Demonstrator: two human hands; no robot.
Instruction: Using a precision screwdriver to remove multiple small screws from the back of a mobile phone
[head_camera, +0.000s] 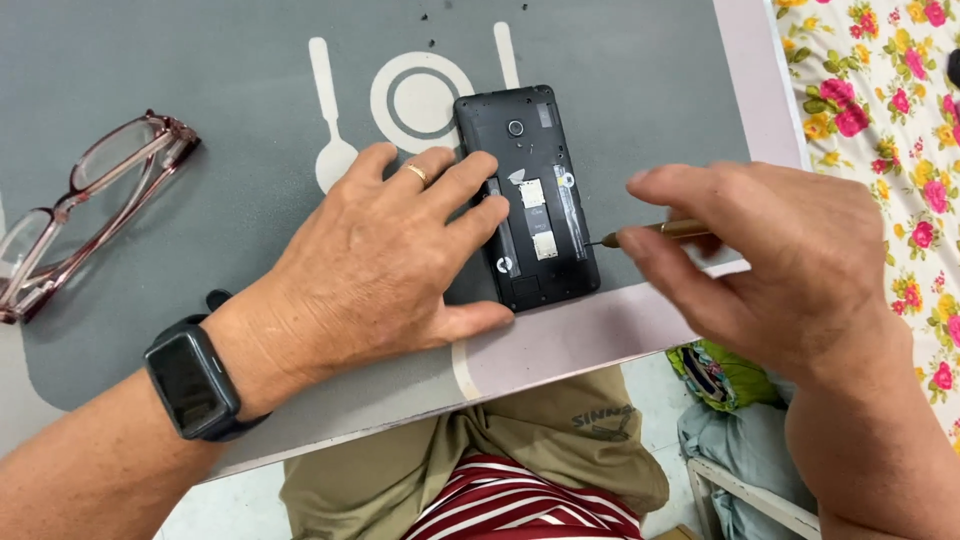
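A black phone (535, 150) with its back cover off lies face down on the grey mat (200, 60), its card slots and camera showing. My left hand (385, 265) lies flat on the mat and presses against the phone's left side, fingers spread over its edge; a ring is on one finger and a black smartwatch (192, 382) on the wrist. My right hand (770, 265) pinches a thin brass-coloured screwdriver (672, 230), whose fine tip rests at the phone's right edge.
Pink-framed glasses (85, 205) lie folded open at the mat's left. The mat sits on a pale table whose front edge (560, 345) runs just below the phone. A floral cloth (900, 130) is at the right; my lap is below the table.
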